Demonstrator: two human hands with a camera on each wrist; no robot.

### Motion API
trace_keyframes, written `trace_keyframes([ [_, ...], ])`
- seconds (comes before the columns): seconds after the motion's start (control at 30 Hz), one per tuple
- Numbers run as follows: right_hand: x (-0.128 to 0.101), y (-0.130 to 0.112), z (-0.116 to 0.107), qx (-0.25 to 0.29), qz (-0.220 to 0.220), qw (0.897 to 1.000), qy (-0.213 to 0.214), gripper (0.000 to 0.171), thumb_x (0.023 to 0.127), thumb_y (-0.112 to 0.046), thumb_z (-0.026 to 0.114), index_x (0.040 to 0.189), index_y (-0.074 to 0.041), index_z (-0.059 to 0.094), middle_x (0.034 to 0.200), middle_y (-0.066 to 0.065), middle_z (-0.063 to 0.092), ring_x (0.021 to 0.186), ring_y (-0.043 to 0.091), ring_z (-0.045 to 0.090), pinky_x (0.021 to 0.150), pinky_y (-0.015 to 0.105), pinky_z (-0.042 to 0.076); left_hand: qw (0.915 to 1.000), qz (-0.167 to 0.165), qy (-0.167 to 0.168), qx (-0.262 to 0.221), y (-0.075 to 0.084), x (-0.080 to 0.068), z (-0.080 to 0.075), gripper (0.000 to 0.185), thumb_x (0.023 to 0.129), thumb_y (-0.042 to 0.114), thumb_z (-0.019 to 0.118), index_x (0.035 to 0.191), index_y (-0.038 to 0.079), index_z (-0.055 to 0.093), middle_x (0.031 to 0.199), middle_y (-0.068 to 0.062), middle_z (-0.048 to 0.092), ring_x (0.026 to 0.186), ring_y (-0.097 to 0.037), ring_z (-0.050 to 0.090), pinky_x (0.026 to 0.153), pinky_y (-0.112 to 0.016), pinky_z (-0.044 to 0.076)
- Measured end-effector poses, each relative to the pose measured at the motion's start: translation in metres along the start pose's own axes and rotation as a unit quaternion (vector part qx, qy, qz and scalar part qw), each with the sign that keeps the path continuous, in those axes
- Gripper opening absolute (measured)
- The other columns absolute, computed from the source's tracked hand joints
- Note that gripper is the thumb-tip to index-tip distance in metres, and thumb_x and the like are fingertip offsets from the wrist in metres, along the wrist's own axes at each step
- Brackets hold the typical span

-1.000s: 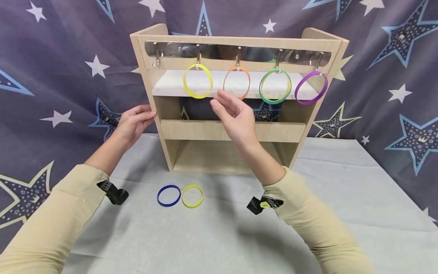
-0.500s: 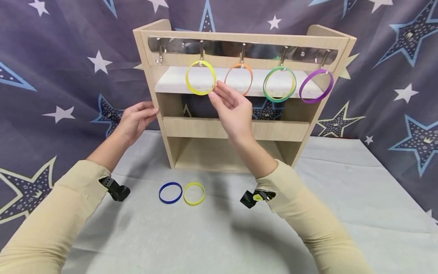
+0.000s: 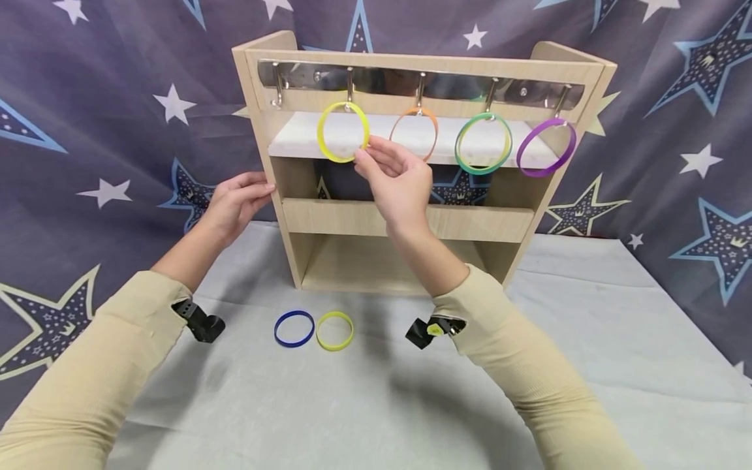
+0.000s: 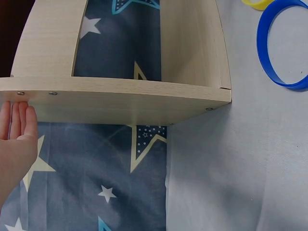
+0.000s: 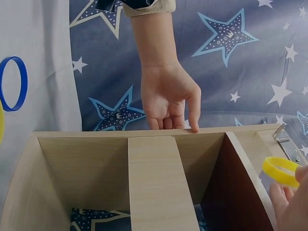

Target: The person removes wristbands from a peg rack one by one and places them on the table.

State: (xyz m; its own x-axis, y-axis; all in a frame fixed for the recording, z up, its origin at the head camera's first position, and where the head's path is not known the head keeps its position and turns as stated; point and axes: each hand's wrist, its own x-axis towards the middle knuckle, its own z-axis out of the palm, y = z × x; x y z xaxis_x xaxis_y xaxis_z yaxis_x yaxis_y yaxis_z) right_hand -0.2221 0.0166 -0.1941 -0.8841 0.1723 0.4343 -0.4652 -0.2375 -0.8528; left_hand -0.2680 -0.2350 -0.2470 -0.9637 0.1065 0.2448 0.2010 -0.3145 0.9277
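Observation:
A yellow wristband (image 3: 320,130) hangs at the second hook from the left on a wooden shelf unit (image 3: 329,217). My right hand (image 3: 399,186) pinches its lower right edge between thumb and fingers; the right wrist view shows this yellow wristband (image 5: 276,173) in the fingertips too. At the unit's left side panel (image 4: 120,107), my left hand (image 3: 232,205) rests with fingers straight against the wood. Its thumb lies near the panel's front edge in the right wrist view. Farther right hang an orange wristband (image 3: 435,134), a green wristband (image 3: 478,171) with yellow showing inside, and a purple wristband (image 3: 534,173).
A blue wristband (image 3: 294,345) and another yellow wristband (image 3: 335,348) lie side by side on the grey tablecloth (image 3: 282,411) before the unit. The metal hook rail (image 3: 388,79) runs across the unit's top front. Behind hangs a star-patterned curtain (image 3: 135,59).
My right hand has moved slightly left and up to the hanging yellow wristband and now pinches its edge. The left hand keeps its place on the side panel. The head view has shifted slightly.

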Motion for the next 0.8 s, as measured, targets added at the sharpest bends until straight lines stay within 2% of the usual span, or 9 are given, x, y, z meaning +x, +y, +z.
trace_keyframes([
  [0.13, 0.002, -0.001, 0.002, 0.015, 0.017, 1.0, -0.007, 0.028, 0.082, 0.003, 0.071, 0.109, 0.01, 0.066, 0.105, 0.03, 0.069, 0.069, 0.006, 0.069, 0.079, 0.039, 0.061, 1.0, 0.003, 0.003, 0.005, 0.001, 0.0, 0.0, 0.01, 0.09, -0.001, 0.06, 0.092, 0.006, 0.067, 0.095, -0.001, 0.067, 0.091, -0.009, 0.067, 0.087, -0.016, 0.053],
  [0.3, 0.004, -0.004, 0.003, 0.051, 0.054, 0.997, -0.015, 0.028, 0.085, 0.003, 0.069, 0.11, 0.012, 0.065, 0.105, 0.029, 0.069, 0.069, 0.01, 0.069, 0.081, 0.039, 0.06, 0.9999, -0.001, 0.01, 0.011, 0.003, -0.001, 0.0, 0.01, 0.089, 0.0, 0.061, 0.093, 0.007, 0.068, 0.097, -0.001, 0.066, 0.092, -0.009, 0.067, 0.087, -0.016, 0.053],
  [0.4, 0.004, -0.006, 0.003, 0.074, 0.073, 0.994, -0.015, 0.028, 0.085, 0.003, 0.068, 0.111, 0.013, 0.064, 0.096, 0.023, 0.071, 0.069, 0.013, 0.069, 0.081, 0.037, 0.06, 0.9998, -0.003, 0.012, 0.013, 0.003, -0.002, -0.001, 0.009, 0.089, 0.0, 0.062, 0.093, 0.007, 0.067, 0.098, -0.001, 0.065, 0.093, -0.009, 0.067, 0.087, -0.016, 0.052],
  [0.53, 0.004, -0.011, 0.003, 0.103, 0.094, 0.99, -0.012, 0.029, 0.085, 0.005, 0.067, 0.112, 0.014, 0.062, 0.081, 0.008, 0.068, 0.067, 0.013, 0.069, 0.08, 0.034, 0.061, 0.9998, -0.004, 0.011, 0.014, 0.004, -0.002, -0.001, 0.01, 0.089, 0.0, 0.062, 0.094, 0.007, 0.067, 0.099, -0.002, 0.066, 0.093, -0.009, 0.067, 0.087, -0.016, 0.052],
  [0.8, 0.004, -0.018, 0.001, 0.141, 0.112, 0.984, -0.006, 0.028, 0.087, 0.006, 0.064, 0.113, 0.016, 0.061, 0.078, 0.005, 0.067, 0.067, 0.012, 0.068, 0.081, 0.034, 0.06, 0.9999, -0.006, 0.007, 0.009, 0.001, 0.0, 0.0, 0.009, 0.089, 0.0, 0.061, 0.094, 0.006, 0.067, 0.098, -0.002, 0.066, 0.094, -0.01, 0.066, 0.087, -0.017, 0.052],
])
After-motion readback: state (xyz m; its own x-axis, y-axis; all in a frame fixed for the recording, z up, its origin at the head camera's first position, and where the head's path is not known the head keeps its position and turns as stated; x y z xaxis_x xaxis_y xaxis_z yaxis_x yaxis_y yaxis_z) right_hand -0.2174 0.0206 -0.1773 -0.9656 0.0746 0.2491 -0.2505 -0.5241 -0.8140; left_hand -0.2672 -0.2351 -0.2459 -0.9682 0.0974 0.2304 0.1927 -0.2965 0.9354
